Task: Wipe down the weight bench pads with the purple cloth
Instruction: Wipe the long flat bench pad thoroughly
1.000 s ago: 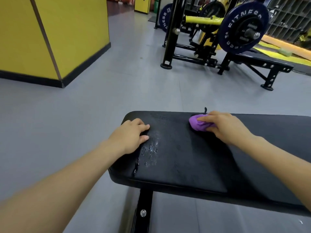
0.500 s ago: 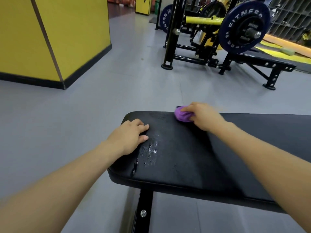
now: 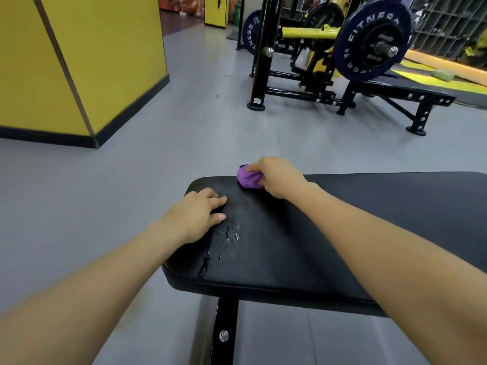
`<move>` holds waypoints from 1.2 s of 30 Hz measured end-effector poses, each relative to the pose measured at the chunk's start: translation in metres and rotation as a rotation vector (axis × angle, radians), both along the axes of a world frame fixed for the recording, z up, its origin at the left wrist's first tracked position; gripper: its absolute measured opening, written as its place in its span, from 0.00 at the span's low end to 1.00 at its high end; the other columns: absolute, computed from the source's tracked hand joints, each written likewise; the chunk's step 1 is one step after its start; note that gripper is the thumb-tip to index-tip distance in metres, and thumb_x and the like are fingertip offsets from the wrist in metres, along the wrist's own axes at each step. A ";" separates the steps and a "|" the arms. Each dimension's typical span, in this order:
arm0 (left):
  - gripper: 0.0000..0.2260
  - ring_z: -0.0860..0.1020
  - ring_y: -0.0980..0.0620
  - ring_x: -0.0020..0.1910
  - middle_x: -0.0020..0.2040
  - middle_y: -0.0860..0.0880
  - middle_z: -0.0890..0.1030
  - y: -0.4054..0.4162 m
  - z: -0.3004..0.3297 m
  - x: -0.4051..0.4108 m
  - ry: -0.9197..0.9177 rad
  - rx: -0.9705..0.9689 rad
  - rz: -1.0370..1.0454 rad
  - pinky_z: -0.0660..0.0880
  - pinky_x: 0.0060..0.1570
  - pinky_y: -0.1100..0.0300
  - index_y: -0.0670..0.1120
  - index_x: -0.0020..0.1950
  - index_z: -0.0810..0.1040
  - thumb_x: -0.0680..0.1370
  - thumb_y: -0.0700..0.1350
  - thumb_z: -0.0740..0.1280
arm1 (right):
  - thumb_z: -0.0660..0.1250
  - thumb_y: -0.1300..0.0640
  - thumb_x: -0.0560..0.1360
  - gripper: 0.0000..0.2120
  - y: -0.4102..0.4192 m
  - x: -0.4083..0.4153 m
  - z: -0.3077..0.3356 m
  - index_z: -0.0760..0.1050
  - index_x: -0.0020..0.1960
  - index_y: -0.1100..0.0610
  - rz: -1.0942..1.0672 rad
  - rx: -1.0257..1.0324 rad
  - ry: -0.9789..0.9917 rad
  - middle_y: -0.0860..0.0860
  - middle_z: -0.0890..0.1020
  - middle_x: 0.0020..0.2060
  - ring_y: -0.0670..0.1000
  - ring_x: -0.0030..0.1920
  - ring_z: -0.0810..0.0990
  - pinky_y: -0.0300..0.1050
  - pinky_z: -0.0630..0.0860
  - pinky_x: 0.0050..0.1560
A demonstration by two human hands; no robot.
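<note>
A black bench pad [image 3: 329, 233] lies across the lower half of the view, on a black post. My right hand [image 3: 276, 177] grips a bunched purple cloth [image 3: 247, 179] and holds it against the pad's far edge, near the left end. My left hand [image 3: 200, 214] rests on the pad's left end with its fingers lying on the surface. Water droplets [image 3: 229, 238] glisten on the pad just right of my left hand.
Grey floor [image 3: 105, 196] surrounds the bench. A yellow wall block [image 3: 79, 61] with a black base stands at the left. Beyond the pad, a black rack [image 3: 261, 54] carries a barbell with a dark weight plate [image 3: 369, 43], and another black bench [image 3: 411, 93] extends to the right.
My right hand has slid the purple cloth leftward along the pad's far edge toward the left end. My left hand has stayed in place.
</note>
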State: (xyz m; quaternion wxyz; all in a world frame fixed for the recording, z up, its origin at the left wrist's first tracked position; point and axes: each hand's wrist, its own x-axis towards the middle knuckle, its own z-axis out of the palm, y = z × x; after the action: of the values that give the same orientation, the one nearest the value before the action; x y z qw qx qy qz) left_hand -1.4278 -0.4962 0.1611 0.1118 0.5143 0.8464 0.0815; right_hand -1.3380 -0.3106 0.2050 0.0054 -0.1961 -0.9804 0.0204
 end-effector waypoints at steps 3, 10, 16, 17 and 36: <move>0.22 0.66 0.47 0.67 0.72 0.54 0.63 -0.001 -0.002 -0.002 -0.008 0.005 0.000 0.66 0.67 0.52 0.53 0.75 0.60 0.81 0.54 0.56 | 0.60 0.64 0.76 0.21 0.028 0.037 0.005 0.73 0.65 0.49 -0.156 0.092 0.001 0.55 0.76 0.59 0.59 0.60 0.75 0.50 0.72 0.56; 0.22 0.66 0.46 0.67 0.72 0.52 0.63 0.001 -0.002 -0.001 -0.008 0.003 -0.003 0.64 0.69 0.53 0.52 0.75 0.61 0.81 0.53 0.56 | 0.59 0.64 0.74 0.15 -0.020 -0.023 -0.029 0.78 0.53 0.51 -0.065 0.078 0.167 0.54 0.77 0.53 0.62 0.53 0.77 0.49 0.71 0.52; 0.22 0.65 0.47 0.68 0.73 0.53 0.63 -0.001 0.002 0.000 -0.003 -0.020 -0.007 0.65 0.68 0.53 0.53 0.75 0.60 0.81 0.54 0.56 | 0.61 0.65 0.75 0.22 0.003 0.013 -0.008 0.73 0.66 0.48 0.009 -0.049 0.073 0.54 0.76 0.61 0.57 0.62 0.74 0.49 0.71 0.61; 0.22 0.65 0.47 0.68 0.73 0.53 0.62 -0.001 0.002 0.000 -0.014 -0.019 -0.004 0.65 0.68 0.53 0.53 0.75 0.60 0.81 0.54 0.56 | 0.61 0.64 0.76 0.22 0.013 0.027 -0.002 0.73 0.66 0.48 -0.034 -0.029 0.055 0.54 0.76 0.60 0.58 0.62 0.74 0.49 0.71 0.60; 0.22 0.65 0.48 0.69 0.72 0.53 0.63 0.001 -0.002 -0.004 -0.053 -0.003 0.018 0.64 0.69 0.54 0.53 0.75 0.62 0.81 0.53 0.58 | 0.59 0.65 0.77 0.21 0.017 0.036 -0.005 0.72 0.67 0.49 -0.115 0.054 0.104 0.54 0.75 0.61 0.59 0.61 0.74 0.47 0.69 0.57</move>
State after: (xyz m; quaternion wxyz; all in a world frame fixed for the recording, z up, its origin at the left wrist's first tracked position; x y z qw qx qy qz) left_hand -1.4320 -0.4948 0.1589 0.1342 0.5042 0.8479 0.0945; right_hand -1.3017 -0.2937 0.1996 0.0625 -0.2507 -0.9660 0.0039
